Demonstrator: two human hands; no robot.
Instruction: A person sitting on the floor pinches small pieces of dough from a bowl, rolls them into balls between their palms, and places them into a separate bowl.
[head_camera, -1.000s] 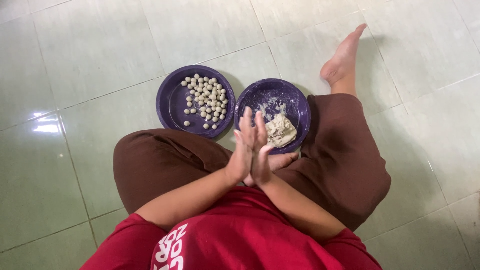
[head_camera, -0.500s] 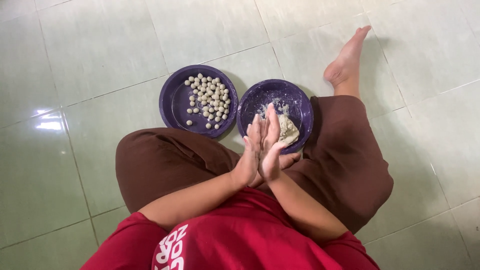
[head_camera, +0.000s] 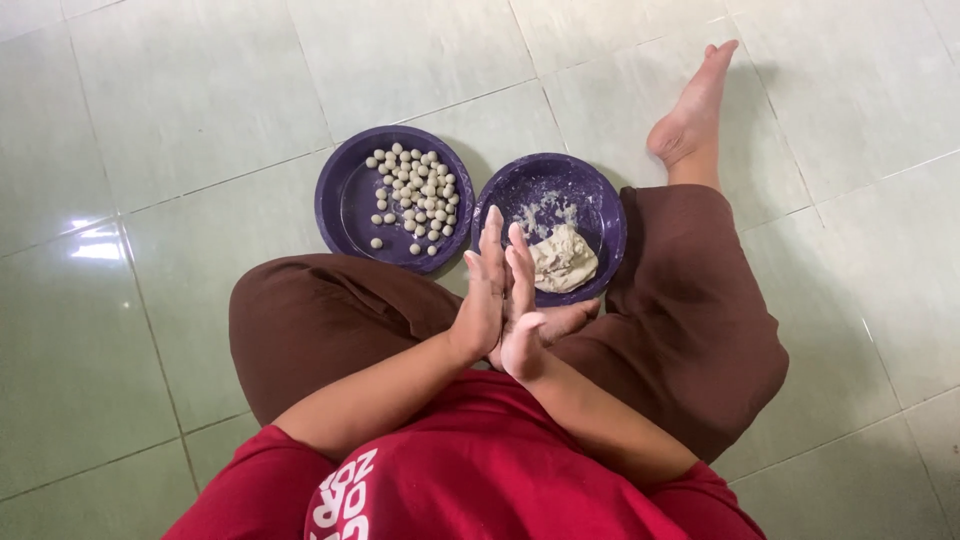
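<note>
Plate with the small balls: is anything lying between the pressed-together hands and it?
Nothing visible does. The left hand and right hand are pressed palm to palm above the lap. The plate of small balls sits on the floor just ahead and left, beside the plate with the dough lump. Only the brown trouser leg lies below.

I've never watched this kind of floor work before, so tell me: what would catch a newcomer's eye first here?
First, the left hand and right hand pressed palm to palm above the lap, whatever lies between them hidden. Just beyond them two purple plates sit side by side on the green tiled floor: the left plate holds many small pale balls, the right plate a pale lump of dough.
</note>
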